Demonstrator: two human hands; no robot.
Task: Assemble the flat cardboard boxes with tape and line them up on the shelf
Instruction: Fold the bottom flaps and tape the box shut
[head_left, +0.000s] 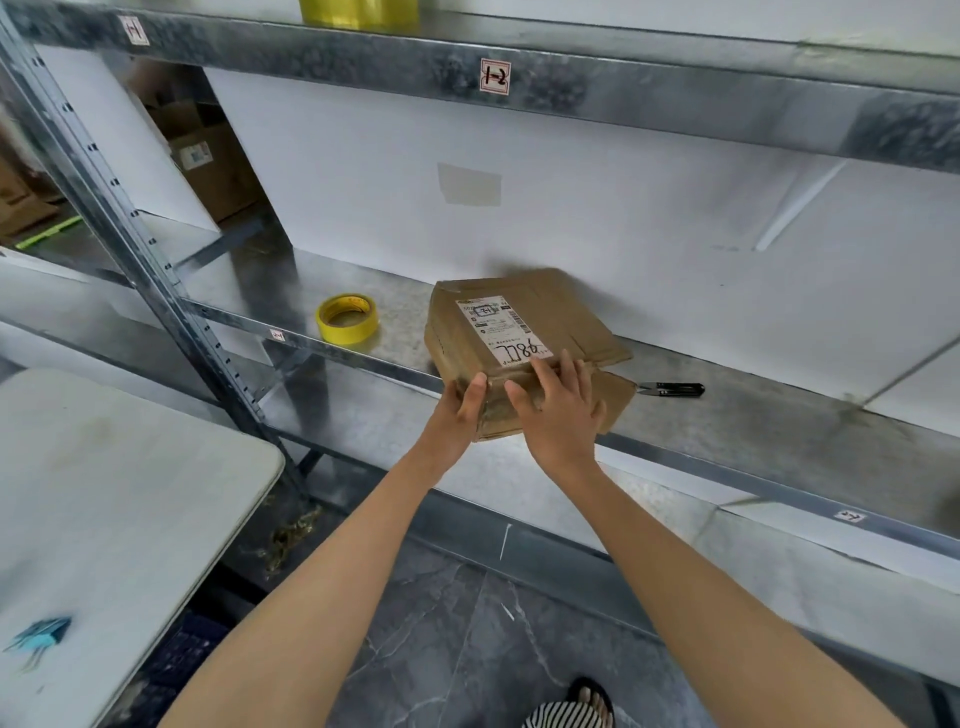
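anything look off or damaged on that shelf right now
Yes: the cardboard box is creased and dented. It sits askew to the shelf front with its near end overhanging, and a flap splays out on its right. The left hand and right hand are on that near end.

Cardboard box (519, 332) on the metal shelf (779, 431), both hands at its near edge

Gripped at the near left corner by the left hand (462, 410) — thumb on the front face — and pressed along the top edge by the flat fingers of the right hand (561, 415). Bears a white label (handwritten digits on it). Flanked by a yellow tape roll (347, 318) to the left and black snips (672, 388) just beside it on the right, both lying on the shelf.
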